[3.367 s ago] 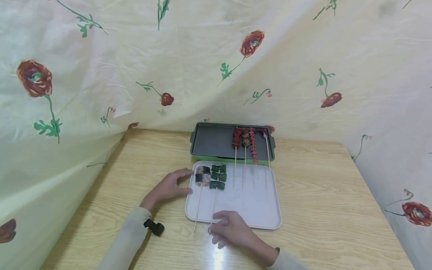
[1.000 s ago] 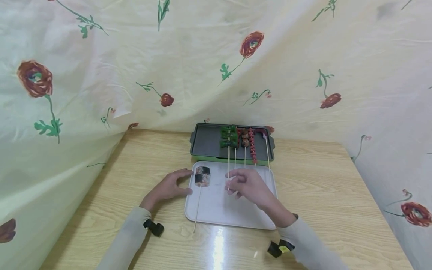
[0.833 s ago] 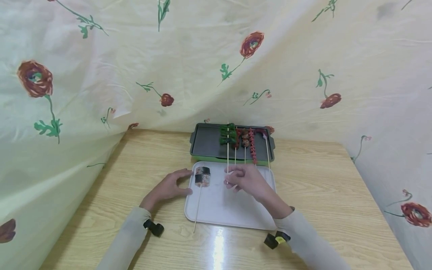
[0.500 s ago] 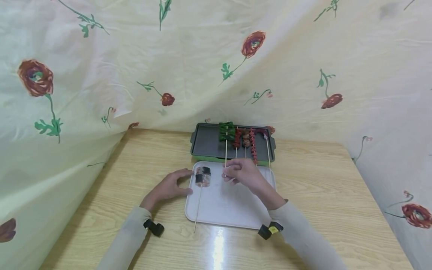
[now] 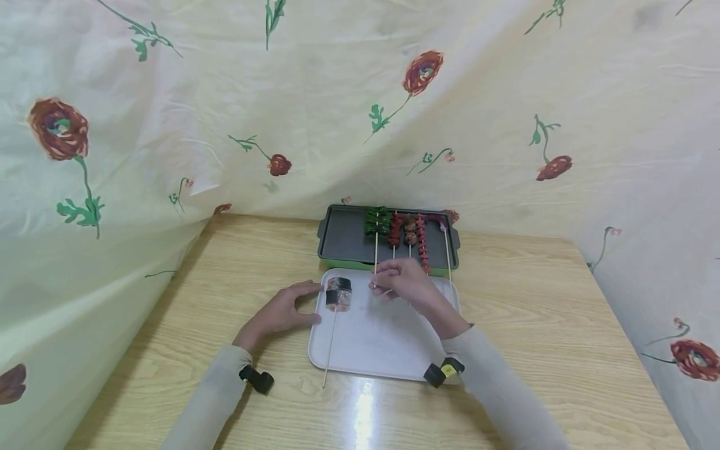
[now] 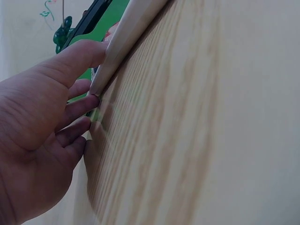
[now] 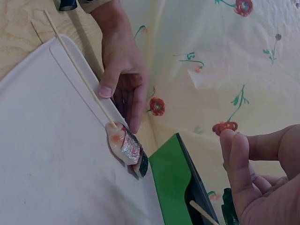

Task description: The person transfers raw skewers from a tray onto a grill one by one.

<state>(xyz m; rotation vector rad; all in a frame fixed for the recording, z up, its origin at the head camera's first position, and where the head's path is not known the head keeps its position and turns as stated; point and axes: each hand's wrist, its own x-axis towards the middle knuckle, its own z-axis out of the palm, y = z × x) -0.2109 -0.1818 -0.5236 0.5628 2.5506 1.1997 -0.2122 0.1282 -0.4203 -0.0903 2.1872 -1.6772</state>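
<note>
My right hand pinches the lower stick of a green pepper skewer, with its thumb and forefinger together in the right wrist view. The pepper pieces lie at the dark griddle, left of the other skewers, and part of the stick is hidden behind the fingers. My left hand rests at the left rim of a white tray, thumb and fingers spread and touching the edge. Just right of its fingertips, a fish skewer with dark skin bands lies on the tray, stick end past the front rim.
On the griddle's right half lie a red meat skewer, a brown meatball skewer, a pink skewer and a purplish one. The griddle has a green base. A flowered cloth hangs behind the wooden table.
The green pepper skewer has gone from the tray to the griddle in my right hand, then shifted slightly left and down onto it. The left hand and fish skewer have stayed put.
</note>
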